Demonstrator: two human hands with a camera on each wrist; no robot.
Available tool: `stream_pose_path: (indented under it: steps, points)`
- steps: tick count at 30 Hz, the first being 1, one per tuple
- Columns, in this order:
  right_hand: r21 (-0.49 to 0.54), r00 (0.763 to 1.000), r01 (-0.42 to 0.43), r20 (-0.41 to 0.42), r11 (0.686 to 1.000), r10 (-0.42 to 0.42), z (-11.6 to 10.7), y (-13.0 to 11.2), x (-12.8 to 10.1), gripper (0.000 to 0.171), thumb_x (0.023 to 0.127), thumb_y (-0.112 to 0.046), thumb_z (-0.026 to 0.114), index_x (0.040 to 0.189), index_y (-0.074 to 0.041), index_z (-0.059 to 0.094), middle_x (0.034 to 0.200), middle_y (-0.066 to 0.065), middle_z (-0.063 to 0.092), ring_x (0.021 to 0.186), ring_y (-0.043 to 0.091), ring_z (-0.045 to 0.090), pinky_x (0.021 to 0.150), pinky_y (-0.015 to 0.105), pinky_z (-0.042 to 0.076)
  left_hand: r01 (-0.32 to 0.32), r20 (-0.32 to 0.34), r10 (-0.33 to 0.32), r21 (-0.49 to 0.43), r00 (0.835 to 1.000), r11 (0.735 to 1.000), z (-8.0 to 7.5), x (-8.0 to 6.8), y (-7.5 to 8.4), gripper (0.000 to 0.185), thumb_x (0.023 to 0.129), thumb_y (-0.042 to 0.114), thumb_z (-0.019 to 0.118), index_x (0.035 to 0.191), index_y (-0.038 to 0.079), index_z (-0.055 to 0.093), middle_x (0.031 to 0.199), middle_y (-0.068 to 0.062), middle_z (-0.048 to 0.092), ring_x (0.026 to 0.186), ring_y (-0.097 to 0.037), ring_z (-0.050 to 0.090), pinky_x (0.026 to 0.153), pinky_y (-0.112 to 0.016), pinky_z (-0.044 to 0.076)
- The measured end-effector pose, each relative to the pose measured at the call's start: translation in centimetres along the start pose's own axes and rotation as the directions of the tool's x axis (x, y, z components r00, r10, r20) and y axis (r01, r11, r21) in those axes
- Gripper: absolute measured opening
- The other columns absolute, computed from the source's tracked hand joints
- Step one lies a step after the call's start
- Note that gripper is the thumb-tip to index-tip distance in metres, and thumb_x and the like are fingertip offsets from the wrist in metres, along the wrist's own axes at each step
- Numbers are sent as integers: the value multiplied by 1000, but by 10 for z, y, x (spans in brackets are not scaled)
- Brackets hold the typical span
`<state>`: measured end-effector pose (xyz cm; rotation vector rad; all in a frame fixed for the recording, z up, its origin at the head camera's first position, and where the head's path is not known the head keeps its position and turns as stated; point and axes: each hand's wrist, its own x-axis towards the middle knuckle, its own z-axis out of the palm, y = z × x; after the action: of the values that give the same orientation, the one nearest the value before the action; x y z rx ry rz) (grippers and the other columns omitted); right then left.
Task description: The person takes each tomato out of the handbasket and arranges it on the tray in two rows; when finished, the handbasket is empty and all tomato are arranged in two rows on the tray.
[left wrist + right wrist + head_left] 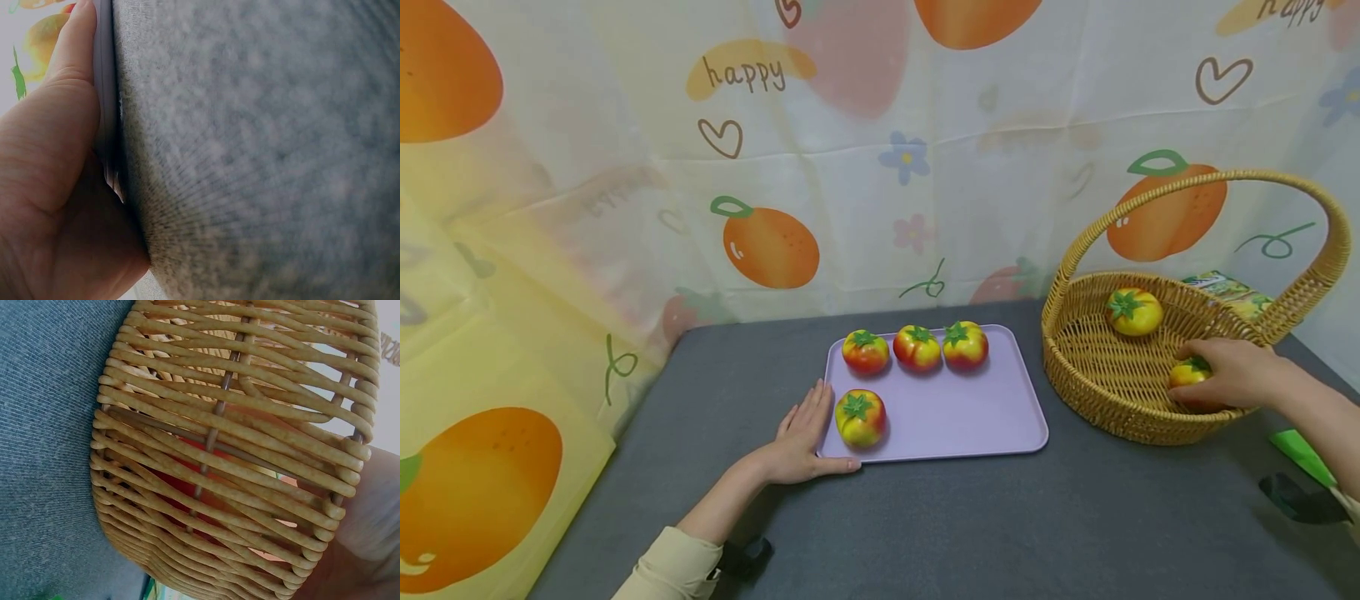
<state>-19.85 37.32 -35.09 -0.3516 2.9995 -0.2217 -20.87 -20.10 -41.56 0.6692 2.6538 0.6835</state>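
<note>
A lilac tray [955, 417] lies on the grey table with three red-yellow tomatoes [916, 347] in a back row and one tomato [860, 417] at its front left. My left hand [805, 433] lies flat against the tray's left edge [103, 81], fingers straight. A wicker basket [1097, 383] with a tall handle stands to the right. It holds one yellow tomato [1133, 311] at the back. My right hand [1228, 375] reaches inside and curls over a second tomato [1186, 372]. The right wrist view shows only the basket wall [237, 456] with red behind the weave.
A fruit-print cloth [775, 167] covers the wall behind and to the left. A green packet [1228, 290] lies behind the basket. A green object [1300, 454] and a dark strap [1296, 500] sit at the right edge. Grey table surface [962, 525] stretches in front.
</note>
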Motion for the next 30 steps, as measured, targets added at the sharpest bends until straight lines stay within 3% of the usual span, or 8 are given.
stream_pose_path:
  steps: [8, 15, 22, 26, 30]
  points:
    - [43, 995, 43, -90, 998, -39, 4, -10, -2, 58, 80, -40, 78, 113, 6, 65, 106, 27, 64, 95, 45, 60, 70, 54, 47, 6, 3, -6, -4, 1000, 1000, 0, 0, 0, 119, 82, 60, 69, 155, 1, -4, 160, -20, -13, 147, -36, -7, 111, -61, -3]
    - [108, 977, 90, -200, 990, -67, 10, -25, -2, 57, 80, -40, 79, 115, 3, 66, 99, 13, 67, 85, 32, 63, 68, 47, 49, 7, 2, -7, -2, 1000, 1000, 0, 0, 0, 119, 81, 60, 69, 155, 1, -4, 160, -20, -13, 147, -34, -8, 112, -60, -4]
    - [191, 975, 69, -221, 979, -26, 9, -37, -3, 60, 83, -42, 76, 123, 0, 62, 111, 26, 64, 94, 42, 61, 70, 53, 48, 5, -2, -5, 12, 1000, 1000, 1, 0, 0, 119, 81, 60, 69, 155, 1, -3, 160, -19, -12, 148, -33, -7, 112, -60, -3]
    - [208, 970, 63, -241, 976, -12, 6, -45, -2, 59, 83, -43, 76, 125, -3, 61, 111, 27, 64, 91, 38, 62, 68, 47, 47, 3, -3, -3, 12, 1000, 1000, 1, 0, -1, 119, 82, 60, 69, 155, 1, -3, 160, -19, -13, 148, -33, -7, 112, -59, -3]
    - [223, 964, 69, -265, 972, -7, 4, -53, -2, 59, 83, -44, 76, 126, -5, 61, 114, 28, 63, 94, 40, 61, 71, 51, 47, 5, -1, -5, 11, 1000, 1000, 1, 0, -2, 119, 82, 61, 69, 155, 1, -3, 160, -19, -13, 148, -32, -8, 112, -59, -3]
